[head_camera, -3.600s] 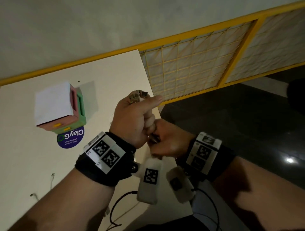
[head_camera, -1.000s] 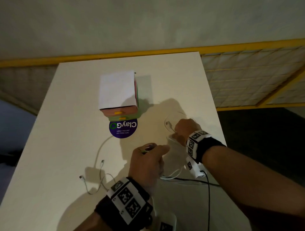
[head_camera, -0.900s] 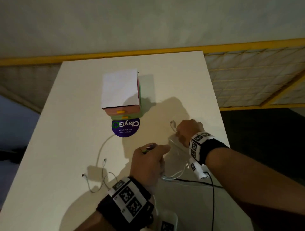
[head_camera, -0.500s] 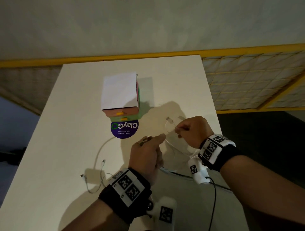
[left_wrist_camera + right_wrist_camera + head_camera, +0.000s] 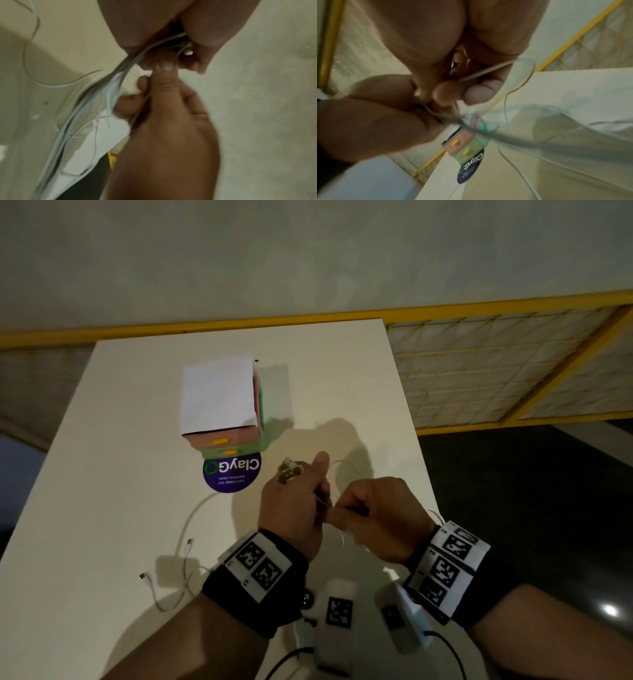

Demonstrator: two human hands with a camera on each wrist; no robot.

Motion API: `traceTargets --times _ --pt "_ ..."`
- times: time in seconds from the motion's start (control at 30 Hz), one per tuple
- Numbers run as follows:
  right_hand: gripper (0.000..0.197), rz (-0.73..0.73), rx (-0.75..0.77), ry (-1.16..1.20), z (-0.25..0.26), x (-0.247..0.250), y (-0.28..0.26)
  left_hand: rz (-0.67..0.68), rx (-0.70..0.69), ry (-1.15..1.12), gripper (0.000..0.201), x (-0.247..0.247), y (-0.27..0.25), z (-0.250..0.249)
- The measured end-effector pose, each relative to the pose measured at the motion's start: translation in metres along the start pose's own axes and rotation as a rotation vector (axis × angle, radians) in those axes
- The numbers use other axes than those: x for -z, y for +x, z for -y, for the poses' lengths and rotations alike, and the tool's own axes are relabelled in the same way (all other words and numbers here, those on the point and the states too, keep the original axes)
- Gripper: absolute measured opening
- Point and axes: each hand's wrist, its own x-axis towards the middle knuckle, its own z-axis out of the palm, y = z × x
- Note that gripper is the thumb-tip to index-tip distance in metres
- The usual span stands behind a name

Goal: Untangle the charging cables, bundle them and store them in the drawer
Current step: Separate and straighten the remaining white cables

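Above the white table [image 5: 102,474] my left hand [image 5: 294,501] grips a bunch of white cable loops [image 5: 102,92], and a plug end [image 5: 290,469] sticks up over its knuckles. My right hand [image 5: 373,515] meets it from the right and pinches a strand of the same white cable [image 5: 488,70] against the left fist. Loose loops hang below both hands. A second white cable [image 5: 181,556] lies tangled on the table at the front left, with two plugs showing. The small drawer unit [image 5: 222,405], pink over green with yellow handles, stands behind with its drawers closed.
A round purple sticker [image 5: 233,474] lies in front of the drawer unit. The table's right edge [image 5: 411,412] drops to a dark floor, with a yellow-framed grid panel [image 5: 496,371] beyond. Black device cords [image 5: 452,652] trail from my wrists at the near edge.
My right hand lifted a cable strand off the table at the right and brought it over to the left hand. Both hands now meet above the table.
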Motion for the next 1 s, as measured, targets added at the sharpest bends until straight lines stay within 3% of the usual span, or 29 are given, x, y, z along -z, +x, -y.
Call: traceTargets --times 0.07,0.17,0.37,0.57,0.8,0.9,1.0 --pt "0.042 0.044 0.015 -0.022 -0.006 -0.003 -0.005 0.005 0.062 -0.158 0.039 0.0 0.0 -0.01" --pt "0.049 0.084 -0.053 -0.072 -0.019 0.005 -0.013 0.099 0.105 -0.232 0.041 0.008 -0.004 -0.028" --pt "0.027 -0.085 -0.134 0.407 -0.054 0.037 -0.009 0.202 0.063 -0.091 0.033 0.022 -0.019 -0.051" --pt "0.025 -0.253 -0.006 0.564 -0.038 0.048 0.012 0.256 0.018 0.164 0.045 0.014 -0.029 -0.048" --pt "0.023 -0.339 0.03 0.484 -0.02 0.072 0.021 0.234 -0.044 0.235 0.049 0.002 -0.027 -0.056" --pt "0.007 -0.187 -0.051 0.334 -0.024 0.076 0.021 0.186 -0.008 0.186 0.047 0.004 -0.027 -0.058" --pt "0.032 0.114 -0.195 0.563 -0.025 0.055 0.021 0.174 0.027 0.135 0.044 0.017 -0.034 -0.053"
